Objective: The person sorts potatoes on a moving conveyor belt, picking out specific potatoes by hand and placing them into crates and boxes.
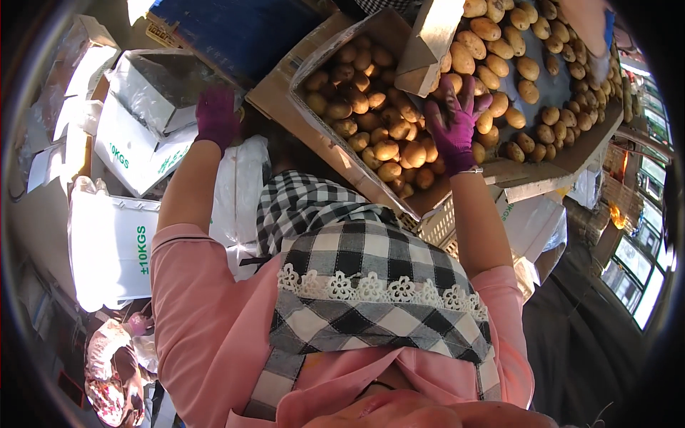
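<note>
My right hand (456, 125), in a purple glove, is spread with its fingers apart. It rests against potatoes (489, 104) at the near edge of a grey-surfaced table (516, 107). Just left of it is a cardboard box (432, 197) with many potatoes (385, 150) inside. My left hand (217, 115), gloved in purple too, is at the right side of a white carton (128, 155) lined with clear plastic. A small yellowish bit shows beside its fingers; whether they grip anything is hidden.
A cardboard flap (431, 48) juts between box and table. A yellow plastic crate (441, 224) sits under the box. Another white carton (112, 246) stands at left, and a blue panel (230, 37) lies ahead. Another person's arm (583, 24) reaches over the table's far side.
</note>
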`<state>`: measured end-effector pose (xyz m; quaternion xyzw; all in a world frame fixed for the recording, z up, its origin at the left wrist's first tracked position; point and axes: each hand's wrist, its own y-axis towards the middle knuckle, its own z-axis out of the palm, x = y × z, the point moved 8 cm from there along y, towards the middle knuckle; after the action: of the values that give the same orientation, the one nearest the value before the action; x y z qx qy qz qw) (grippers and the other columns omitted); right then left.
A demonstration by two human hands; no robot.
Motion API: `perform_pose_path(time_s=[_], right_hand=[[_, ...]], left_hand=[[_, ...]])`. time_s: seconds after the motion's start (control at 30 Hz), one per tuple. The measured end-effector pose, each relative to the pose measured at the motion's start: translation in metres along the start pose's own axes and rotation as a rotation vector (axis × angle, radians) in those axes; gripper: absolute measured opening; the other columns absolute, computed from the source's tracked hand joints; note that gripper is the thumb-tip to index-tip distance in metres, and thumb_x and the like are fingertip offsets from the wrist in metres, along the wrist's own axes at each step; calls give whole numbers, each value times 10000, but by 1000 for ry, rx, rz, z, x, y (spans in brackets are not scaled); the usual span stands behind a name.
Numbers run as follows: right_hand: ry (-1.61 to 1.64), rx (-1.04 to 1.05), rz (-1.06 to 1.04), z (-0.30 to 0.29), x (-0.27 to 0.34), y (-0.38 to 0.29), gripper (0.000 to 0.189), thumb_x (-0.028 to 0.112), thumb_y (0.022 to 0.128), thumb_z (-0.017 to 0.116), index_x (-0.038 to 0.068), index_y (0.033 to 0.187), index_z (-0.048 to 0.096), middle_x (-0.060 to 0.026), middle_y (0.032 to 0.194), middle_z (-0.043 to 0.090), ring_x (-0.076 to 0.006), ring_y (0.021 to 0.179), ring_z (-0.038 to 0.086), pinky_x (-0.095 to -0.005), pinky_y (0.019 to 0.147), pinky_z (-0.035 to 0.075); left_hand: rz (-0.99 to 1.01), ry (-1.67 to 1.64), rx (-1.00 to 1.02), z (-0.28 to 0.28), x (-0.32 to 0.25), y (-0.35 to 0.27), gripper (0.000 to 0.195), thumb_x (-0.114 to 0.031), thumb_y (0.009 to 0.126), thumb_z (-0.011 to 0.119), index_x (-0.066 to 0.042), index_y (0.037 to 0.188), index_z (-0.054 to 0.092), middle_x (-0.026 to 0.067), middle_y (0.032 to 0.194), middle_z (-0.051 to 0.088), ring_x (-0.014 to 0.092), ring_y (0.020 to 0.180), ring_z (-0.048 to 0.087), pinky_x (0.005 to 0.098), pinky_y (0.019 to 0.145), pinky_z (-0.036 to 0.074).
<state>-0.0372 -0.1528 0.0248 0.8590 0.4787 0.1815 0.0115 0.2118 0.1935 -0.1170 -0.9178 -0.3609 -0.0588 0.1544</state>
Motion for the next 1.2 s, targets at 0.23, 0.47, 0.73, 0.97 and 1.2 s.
perform_pose_path(time_s=[0.23, 0.47, 0.73, 0.97, 1.2], right_hand=[[20, -37, -46, -6, 7, 2, 536, 305, 784, 661, 263, 1300, 521, -171, 1473, 269, -495, 1355, 64, -552, 1103, 54], [56, -73, -42, -6, 4, 1, 478, 332, 735, 694, 231, 1196, 618, -165, 1457, 310, -538, 1337, 71, -587, 1091, 78], [79, -67, 22, 1, -11, -2, 445, 389, 754, 664, 327, 1191, 611, -92, 1485, 275, -531, 1351, 26, -652, 1055, 35], [-47, -3, 83, 17, -27, -4, 525, 450, 762, 594, 399, 1277, 510, -88, 1493, 249, -537, 1347, 27, -722, 1008, 54], [-12, 18, 110, 37, -35, -1, 541, 465, 786, 567, 385, 1313, 479, -72, 1506, 226, -482, 1374, 14, -717, 1017, 25]], left_hand=[[-46, -56, 232, 14, 6, 16, 535, -264, 819, 552, -124, 1321, 430, 102, 1387, 407, 259, 1297, 349, 441, 1088, 215], [-287, 115, 743, 99, 72, 12, 386, -212, 891, 528, -173, 1275, 528, 85, 1251, 575, 256, 1107, 587, 451, 797, 512], [-348, 303, 539, 59, 122, -57, 313, -209, 910, 477, -174, 1197, 598, 90, 1255, 569, 282, 1172, 538, 452, 913, 463], [-405, 135, 411, -2, 188, -97, 232, -137, 838, 482, -152, 988, 657, 129, 1027, 651, 307, 980, 622, 435, 847, 486], [-330, 38, 144, -36, 214, -128, 217, -208, 766, 564, -67, 922, 617, 169, 940, 646, 340, 894, 617, 447, 807, 486]])
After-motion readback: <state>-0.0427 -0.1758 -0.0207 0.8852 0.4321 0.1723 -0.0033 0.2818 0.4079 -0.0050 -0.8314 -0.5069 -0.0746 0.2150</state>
